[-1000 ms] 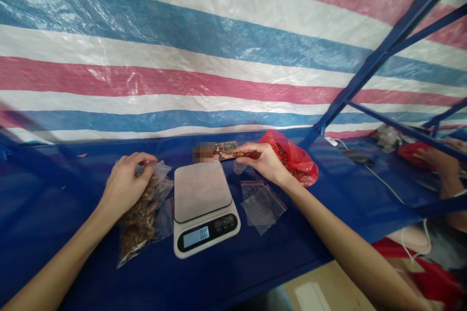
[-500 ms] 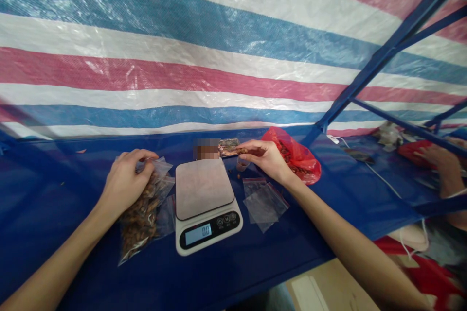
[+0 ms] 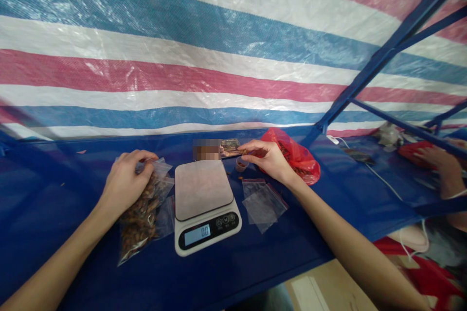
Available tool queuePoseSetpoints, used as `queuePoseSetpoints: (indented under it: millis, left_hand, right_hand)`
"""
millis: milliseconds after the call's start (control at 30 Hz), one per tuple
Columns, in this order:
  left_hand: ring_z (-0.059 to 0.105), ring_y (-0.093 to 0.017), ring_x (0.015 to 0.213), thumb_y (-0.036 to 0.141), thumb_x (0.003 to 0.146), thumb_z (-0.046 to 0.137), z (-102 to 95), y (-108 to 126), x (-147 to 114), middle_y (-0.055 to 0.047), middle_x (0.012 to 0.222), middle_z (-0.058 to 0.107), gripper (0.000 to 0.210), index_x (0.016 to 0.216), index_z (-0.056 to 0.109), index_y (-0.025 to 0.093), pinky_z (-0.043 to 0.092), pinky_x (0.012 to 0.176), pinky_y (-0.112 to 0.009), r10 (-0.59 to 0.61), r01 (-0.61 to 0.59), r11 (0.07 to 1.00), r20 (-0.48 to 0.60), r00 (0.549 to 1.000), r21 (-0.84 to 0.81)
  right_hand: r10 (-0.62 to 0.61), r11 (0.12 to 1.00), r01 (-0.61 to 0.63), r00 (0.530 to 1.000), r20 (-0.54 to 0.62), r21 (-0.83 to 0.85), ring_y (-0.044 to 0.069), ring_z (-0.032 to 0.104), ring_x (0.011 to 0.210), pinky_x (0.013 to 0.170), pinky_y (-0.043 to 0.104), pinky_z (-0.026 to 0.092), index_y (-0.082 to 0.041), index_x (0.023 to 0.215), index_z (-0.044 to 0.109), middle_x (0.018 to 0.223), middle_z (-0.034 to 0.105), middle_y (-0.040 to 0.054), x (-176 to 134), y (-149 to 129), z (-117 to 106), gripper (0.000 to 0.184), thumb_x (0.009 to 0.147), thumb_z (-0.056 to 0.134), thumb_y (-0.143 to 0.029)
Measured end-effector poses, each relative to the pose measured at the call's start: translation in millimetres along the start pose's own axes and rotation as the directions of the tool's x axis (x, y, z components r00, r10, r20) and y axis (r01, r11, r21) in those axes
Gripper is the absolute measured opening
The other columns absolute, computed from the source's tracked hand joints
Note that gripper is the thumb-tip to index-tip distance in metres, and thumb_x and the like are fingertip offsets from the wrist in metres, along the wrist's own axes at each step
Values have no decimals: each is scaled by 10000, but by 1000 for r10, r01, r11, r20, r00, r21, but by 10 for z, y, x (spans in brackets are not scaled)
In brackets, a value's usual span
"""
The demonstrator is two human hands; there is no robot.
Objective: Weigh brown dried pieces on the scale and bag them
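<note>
My left hand [image 3: 127, 177] is closed at the mouth of a clear zip bag [image 3: 136, 233] filled with brown dried pieces. Its thumb and index finger curl round the upper plastic. To the right of that bag stands a white kitchen scale [image 3: 204, 189] with a bare plate and a display reading 0.0. My right hand [image 3: 268, 158] pinches a small brown piece [image 3: 243, 151] between thumb and fingers. Just below those fingertips is a small clear cup [image 3: 241, 164] with brown bits in it. Several flat zip bags [image 3: 264, 204] lie right of the scale.
Behind my right hand lies a red plastic bag [image 3: 301, 158] with brown pieces inside. A phone-like picture [image 3: 229, 146] rests behind the scale. Blue metal bars [image 3: 375, 65] rise on the right, where another person's hand [image 3: 434, 158] touches a red bag. Striped sheeting hangs behind.
My right hand has shifted very slightly, and more of the small cup shows below its fingers. My left hand stays at the filled bag.
</note>
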State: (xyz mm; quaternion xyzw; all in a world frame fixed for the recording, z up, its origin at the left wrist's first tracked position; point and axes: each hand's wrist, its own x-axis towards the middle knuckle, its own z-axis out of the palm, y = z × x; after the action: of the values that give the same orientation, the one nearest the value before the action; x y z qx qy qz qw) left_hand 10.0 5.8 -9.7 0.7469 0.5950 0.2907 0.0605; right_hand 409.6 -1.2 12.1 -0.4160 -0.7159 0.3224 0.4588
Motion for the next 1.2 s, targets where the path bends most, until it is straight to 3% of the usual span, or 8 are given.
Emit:
queuePoseSetpoints:
  millis: [333, 433, 533, 633, 733, 933, 1067, 1200]
  left_hand:
    - [636, -310, 1042, 348, 957, 434, -15, 17, -2, -72, 1083, 767, 294, 1010, 704, 246, 478, 993, -475, 1, -1, 1000, 22, 1000, 13]
    - [631, -307, 1042, 330, 931, 463, -21, 21, 2, -66, 1078, 767, 282, 1020, 711, 229, 480, 983, -460, -8, 8, 1000, 27, 1000, 23]
    - [626, -306, 1042, 325, 921, 478, -25, 21, 8, -71, 1082, 767, 279, 1014, 716, 212, 477, 994, -465, -3, 2, 1000, 34, 999, 14]
    - [623, -310, 1035, 325, 916, 471, -22, 24, 9, -76, 1076, 764, 286, 1011, 717, 214, 477, 991, -480, -1, 1, 1000, 28, 1000, 0]
    - [618, -317, 1016, 331, 901, 466, -15, 35, 4, -83, 1053, 761, 299, 1008, 721, 215, 479, 969, -487, -5, 5, 1000, 18, 1000, -7]
    - [619, -296, 1026, 322, 912, 460, -34, 76, -1, -72, 1065, 763, 302, 1020, 719, 210, 467, 988, -459, -19, 19, 1000, 36, 999, 8]
    - [621, -296, 1041, 340, 935, 461, -53, 89, -2, -69, 1065, 763, 300, 1011, 719, 208, 469, 992, -456, -29, 29, 999, 39, 999, 15]
    - [633, -291, 1062, 335, 942, 465, -46, 70, -2, -49, 1077, 769, 275, 1009, 711, 232, 469, 1013, -450, -23, 22, 1000, 34, 999, 18]
  right_hand:
    - [-59, 993, 61, 998, 23, -105, 198, 756, 931, 909, 346, 585, -218, 981, 817, 993, 813, 51, 10, -46, -32, 137, 853, 784, -182]
    - [-91, 991, 87, 995, -32, -105, 199, 746, 889, 877, 347, 589, -215, 939, 809, 942, 798, 52, 5, -79, -23, 78, 884, 755, -202]
    - [-176, 972, 165, 983, -55, -169, 195, 726, 881, 842, 339, 581, -224, 937, 796, 926, 762, 50, -39, -159, -15, 136, 933, 673, -167]
    - [-258, 901, 300, 951, 169, -313, 194, 720, 919, 836, 330, 578, -228, 1013, 786, 1002, 747, 66, -135, -256, -22, 252, 976, 567, -110]
    - [-225, 796, 411, 882, 414, -445, 188, 735, 929, 829, 300, 575, -221, 1120, 772, 1096, 761, 84, -237, -291, -33, 286, 1021, 528, -109]
    - [-120, 632, 481, 835, 537, -607, 161, 725, 780, 688, 253, 515, -203, 1128, 757, 1027, 769, 72, -310, -199, 17, 217, 1040, 565, -153]
    - [-141, 643, 461, 856, 498, -611, 144, 705, 774, 696, 239, 511, -214, 1086, 757, 1016, 748, 64, -312, -191, 60, 214, 1040, 559, -147]
    - [-211, 745, 323, 944, 253, -584, 178, 724, 886, 797, 274, 554, -225, 1075, 749, 1041, 751, 67, -270, -174, 25, 184, 1056, 567, -210]
